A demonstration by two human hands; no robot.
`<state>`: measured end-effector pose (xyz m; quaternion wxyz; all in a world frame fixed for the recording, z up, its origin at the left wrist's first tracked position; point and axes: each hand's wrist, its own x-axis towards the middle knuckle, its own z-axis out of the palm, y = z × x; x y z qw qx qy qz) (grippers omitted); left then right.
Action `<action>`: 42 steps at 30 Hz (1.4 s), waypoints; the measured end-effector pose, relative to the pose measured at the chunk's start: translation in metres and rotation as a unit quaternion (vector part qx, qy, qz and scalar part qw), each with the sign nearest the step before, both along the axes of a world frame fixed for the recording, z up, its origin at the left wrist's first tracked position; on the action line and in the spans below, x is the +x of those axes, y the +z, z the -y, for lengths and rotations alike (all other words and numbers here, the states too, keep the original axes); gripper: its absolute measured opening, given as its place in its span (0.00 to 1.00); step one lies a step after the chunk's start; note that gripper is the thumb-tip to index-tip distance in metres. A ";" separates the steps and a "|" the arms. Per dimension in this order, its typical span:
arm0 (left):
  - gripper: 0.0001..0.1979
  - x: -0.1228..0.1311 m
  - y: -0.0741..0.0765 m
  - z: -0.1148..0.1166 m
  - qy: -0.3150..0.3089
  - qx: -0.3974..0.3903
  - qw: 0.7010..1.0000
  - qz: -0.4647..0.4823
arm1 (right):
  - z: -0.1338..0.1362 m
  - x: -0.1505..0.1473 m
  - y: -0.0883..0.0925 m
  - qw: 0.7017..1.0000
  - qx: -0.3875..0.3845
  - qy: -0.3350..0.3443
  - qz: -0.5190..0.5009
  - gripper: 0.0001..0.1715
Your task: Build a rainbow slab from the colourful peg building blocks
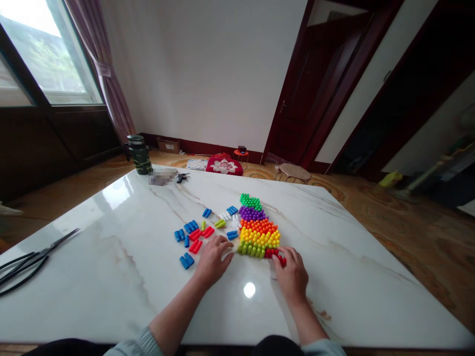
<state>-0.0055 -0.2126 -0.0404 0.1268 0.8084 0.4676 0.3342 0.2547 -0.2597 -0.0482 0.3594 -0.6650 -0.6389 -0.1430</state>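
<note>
A block of standing pegs (258,227) sits mid-table in colour rows: green, purple, orange, yellow, lime, then a short red row (272,253) nearest me. My right hand (291,274) rests at that red row, fingers curled on a red peg at the row's right end. My left hand (214,257) lies on the table left of the block, fingers bent down among loose pegs; what it holds, if anything, is hidden. Loose blue pegs (189,228), red pegs (196,241) and white pegs (225,215) lie scattered to the left.
The white marble table (111,257) carries black tongs or scissors (25,262) at the left edge, a dark camouflage bottle (140,154) and keys (181,177) at the far end. On the floor beyond lie a red cushion (223,166) and a small stool (294,172).
</note>
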 end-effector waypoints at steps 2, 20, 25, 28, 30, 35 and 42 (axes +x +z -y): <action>0.08 0.001 0.002 0.001 -0.019 0.000 1.000 -0.005 | 0.000 0.000 -0.001 1.000 -0.007 0.002 0.002 0.11; 0.07 0.001 0.004 0.003 -0.028 0.004 0.999 -0.023 | 0.025 0.006 -0.014 0.992 -0.016 0.079 -0.100 0.10; 0.07 0.001 0.004 0.003 -0.021 0.005 0.999 -0.027 | 0.025 -0.026 -0.007 0.982 -0.013 0.167 -0.087 0.07; 0.07 0.001 0.005 0.003 -0.019 0.006 0.999 -0.025 | 0.015 -0.038 -0.003 0.980 -0.007 0.187 -0.071 0.06; 0.07 0.001 0.005 0.003 -0.017 0.008 1.000 -0.023 | 0.009 -0.042 -0.002 0.979 -0.005 0.196 -0.056 0.06; 0.07 0.001 0.004 0.003 -0.011 0.007 1.000 -0.020 | -0.003 -0.050 -0.002 0.978 -0.008 0.205 -0.038 0.08; 0.07 0.002 0.008 0.005 -0.011 0.001 1.000 -0.015 | -0.007 -0.052 -0.002 0.977 0.009 0.209 -0.041 0.11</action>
